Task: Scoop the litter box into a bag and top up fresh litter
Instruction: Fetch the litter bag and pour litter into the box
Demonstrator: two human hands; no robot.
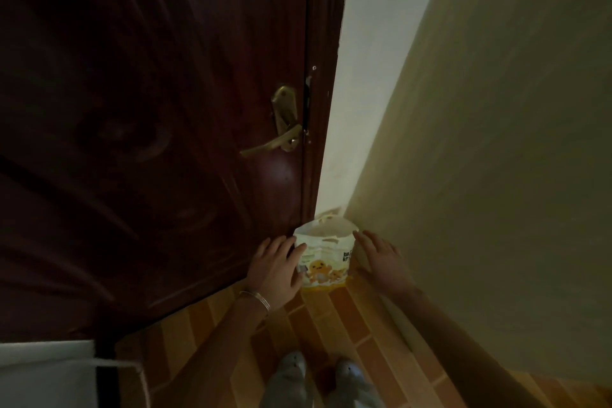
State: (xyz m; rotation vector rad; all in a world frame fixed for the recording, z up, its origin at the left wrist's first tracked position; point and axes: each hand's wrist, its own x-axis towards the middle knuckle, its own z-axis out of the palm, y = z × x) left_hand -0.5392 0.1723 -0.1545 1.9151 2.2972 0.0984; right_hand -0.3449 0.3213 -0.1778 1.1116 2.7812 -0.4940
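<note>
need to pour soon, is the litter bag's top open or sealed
Open. The litter bag stands upright and its top edges gape apart, showing the pale inside.

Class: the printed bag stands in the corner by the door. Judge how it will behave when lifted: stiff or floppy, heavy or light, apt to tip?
Probably floppy: the bag has a wavy open mouth, so its walls may buckle. Likely heavy: it stands upright on the floor, suggesting a filled base. The left hand and right hand flank it, probably limiting tipping.

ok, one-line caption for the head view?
Left hand and right hand flank open litter bag on tiled floor by dark door.
</note>
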